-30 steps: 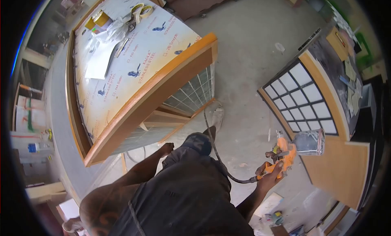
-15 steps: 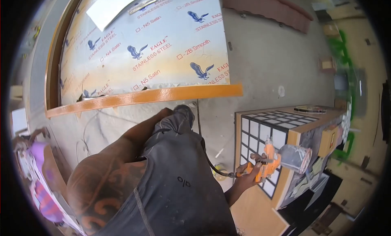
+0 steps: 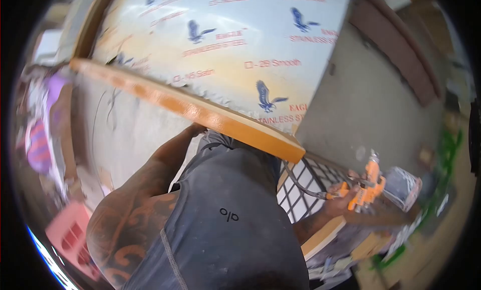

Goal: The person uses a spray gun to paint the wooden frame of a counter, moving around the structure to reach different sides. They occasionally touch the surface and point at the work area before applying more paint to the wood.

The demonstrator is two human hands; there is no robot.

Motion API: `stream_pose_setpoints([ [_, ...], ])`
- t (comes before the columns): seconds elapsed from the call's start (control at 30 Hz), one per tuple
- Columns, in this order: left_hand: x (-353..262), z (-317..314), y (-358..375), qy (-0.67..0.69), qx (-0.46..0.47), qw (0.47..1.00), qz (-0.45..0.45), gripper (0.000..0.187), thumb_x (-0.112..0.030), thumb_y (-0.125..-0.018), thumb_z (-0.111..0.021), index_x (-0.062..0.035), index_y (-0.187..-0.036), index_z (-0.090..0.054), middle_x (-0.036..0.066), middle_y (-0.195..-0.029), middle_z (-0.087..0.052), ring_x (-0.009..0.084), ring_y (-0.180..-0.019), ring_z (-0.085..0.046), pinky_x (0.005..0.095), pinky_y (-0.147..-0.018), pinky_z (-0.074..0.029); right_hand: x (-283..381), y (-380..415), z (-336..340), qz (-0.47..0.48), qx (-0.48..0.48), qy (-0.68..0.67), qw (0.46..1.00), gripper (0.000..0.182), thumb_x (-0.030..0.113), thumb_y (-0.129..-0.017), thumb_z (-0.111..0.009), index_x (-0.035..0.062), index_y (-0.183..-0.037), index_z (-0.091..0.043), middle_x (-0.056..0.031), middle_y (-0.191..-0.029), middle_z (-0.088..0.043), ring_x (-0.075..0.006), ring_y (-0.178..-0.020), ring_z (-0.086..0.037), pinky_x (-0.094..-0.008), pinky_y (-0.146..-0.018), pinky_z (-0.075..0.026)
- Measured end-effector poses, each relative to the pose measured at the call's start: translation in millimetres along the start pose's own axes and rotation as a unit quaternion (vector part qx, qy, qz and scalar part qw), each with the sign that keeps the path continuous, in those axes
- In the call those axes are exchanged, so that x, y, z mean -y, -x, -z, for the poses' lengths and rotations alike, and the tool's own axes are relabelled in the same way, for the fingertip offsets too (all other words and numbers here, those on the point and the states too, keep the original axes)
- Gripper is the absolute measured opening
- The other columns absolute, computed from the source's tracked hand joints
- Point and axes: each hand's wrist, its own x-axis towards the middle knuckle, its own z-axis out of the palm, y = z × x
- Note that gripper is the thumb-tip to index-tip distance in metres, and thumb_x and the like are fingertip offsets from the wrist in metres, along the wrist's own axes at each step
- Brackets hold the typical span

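My right hand (image 3: 346,204) is wrapped round an orange spray gun (image 3: 369,189), held out to the right with its dark, paint-smeared cup (image 3: 401,187). A dark hose (image 3: 304,190) runs from the gun's handle back past my body. My left hand (image 3: 199,128) is low in front of my trousers, close under the orange front edge (image 3: 200,112) of a large panel. Its fingers are hidden. Film printed with blue eagles and "stainless steel" covers the panel's top (image 3: 220,57); the orange edge looks glossy.
Below the gun stands a wooden cabinet (image 3: 323,235) beside a black-and-white grid panel (image 3: 295,200). A long reddish-brown piece (image 3: 398,44) lies on the grey floor (image 3: 350,99). At left are a pink plastic chair (image 3: 75,235) and a purple striped cloth (image 3: 40,145).
The view has turned, so the panel's edge now slopes down to the right. My right hand has moved the spray gun rightward and slightly up in view, nearer the panel's right corner.
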Motion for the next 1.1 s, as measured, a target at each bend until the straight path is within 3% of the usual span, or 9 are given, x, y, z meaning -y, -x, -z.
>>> stream_pose_setpoints([
  [0.13,-5,-55,21,0.166,-0.107,0.977,0.083,0.027,-0.026,-0.091,-0.067,-0.0058,-0.106,-0.075,0.015,-0.094,-0.074,0.0241,-0.072,-0.07,0.0409,-0.061,-0.059,-4,-88,-36,-0.01,0.008,-0.067,0.998,0.04,0.026,-0.104,-0.051,-0.0052,-0.129,-0.051,-0.0174,-0.101,-0.066,-0.0133,-0.05,-0.045,-0.0257,-0.04,-0.036],
  [0.17,-16,-67,28,0.214,-0.146,0.957,0.131,0.025,-0.006,-0.079,-0.071,-0.0057,-0.104,-0.077,0.008,-0.091,-0.074,0.0153,-0.067,-0.065,0.0362,-0.051,-0.056,-8,-113,-43,0.001,0.025,-0.072,0.997,0.039,0.026,-0.104,-0.052,-0.0053,-0.127,-0.054,-0.0164,-0.1,-0.067,-0.0134,-0.051,-0.046,-0.0256,-0.041,-0.036],
  [0.2,0,-93,21,0.238,-0.189,0.948,0.092,0.022,-0.008,-0.079,-0.068,-0.0066,-0.098,-0.078,0.009,-0.089,-0.074,0.0143,-0.064,-0.064,0.0342,-0.051,-0.056,-18,-137,-40,-0.006,0.042,-0.057,0.997,0.039,0.027,-0.103,-0.055,-0.0055,-0.124,-0.056,-0.0152,-0.098,-0.067,-0.013,-0.052,-0.047,-0.0252,-0.041,-0.037],
  [0.33,12,-189,-19,0.068,-0.221,0.971,-0.052,0.041,-0.041,-0.087,-0.065,-0.0071,-0.108,-0.075,0.019,-0.113,-0.072,0.0346,-0.104,-0.068,0.0413,-0.095,-0.051,-38,-224,-61,0.017,0.025,-0.024,0.999,0.039,0.032,-0.104,-0.053,-0.004,-0.117,-0.062,-0.0094,-0.105,-0.072,-0.0111,-0.051,-0.043,-0.0248,-0.042,-0.035],
  [0.43,-89,-194,69,0.217,-0.276,0.933,0.079,0.042,-0.039,-0.087,-0.063,-0.0043,-0.107,-0.075,0.021,-0.108,-0.073,0.0349,-0.103,-0.069,0.0426,-0.095,-0.052,-26,-266,-80,0.005,0.066,-0.059,0.996,0.039,0.033,-0.104,-0.053,-0.0033,-0.116,-0.062,-0.008,-0.106,-0.072,-0.0107,-0.051,-0.043,-0.0241,-0.042,-0.035],
  [0.63,-101,-257,74,0.274,-0.322,0.886,0.189,0.046,-0.038,-0.085,-0.058,-0.0008,-0.106,-0.075,0.027,-0.109,-0.071,0.039,-0.106,-0.068,0.0454,-0.095,-0.052,6,-289,-112,0.057,0.163,-0.128,0.977,0.041,0.035,-0.104,-0.054,-0.0031,-0.117,-0.062,-0.0068,-0.105,-0.072,-0.0109,-0.046,-0.043,-0.0243,-0.041,-0.035],
  [0.9,-114,-332,51,0.412,-0.311,0.837,0.18,0.05,-0.04,-0.087,-0.055,0.0012,-0.106,-0.075,0.03,-0.109,-0.069,0.0401,-0.108,-0.067,0.0448,-0.097,-0.05,42,-293,-164,0.042,0.214,-0.19,0.957,0.04,0.033,-0.104,-0.052,-0.0027,-0.119,-0.061,-0.0115,-0.103,-0.071,-0.0108,-0.045,-0.045,-0.0245,-0.037,-0.037],
  [1.03,-104,-329,57,0.288,-0.313,0.892,0.155,0.043,-0.032,-0.095,-0.048,0.0005,-0.103,-0.074,0.03,-0.106,-0.07,0.0396,-0.106,-0.068,0.0448,-0.094,-0.051,66,-285,-170,-0.007,0.22,-0.203,0.954,0.039,0.03,-0.103,-0.055,0.0024,-0.129,-0.058,-0.0103,-0.108,-0.072,-0.0098,-0.046,-0.046,-0.024,-0.039,-0.038],
  [1.1,-130,-308,85,0.341,-0.317,0.872,0.152,0.039,-0.027,-0.096,-0.046,-0.0001,-0.102,-0.073,0.029,-0.1,-0.07,0.0418,-0.103,-0.067,0.0457,-0.093,-0.051,82,-268,-167,0.006,0.208,-0.23,0.951,0.036,0.031,-0.103,-0.055,-0.0027,-0.113,-0.062,-0.0116,-0.104,-0.072,-0.0105,-0.044,-0.047,-0.0242,-0.035,-0.036],
])
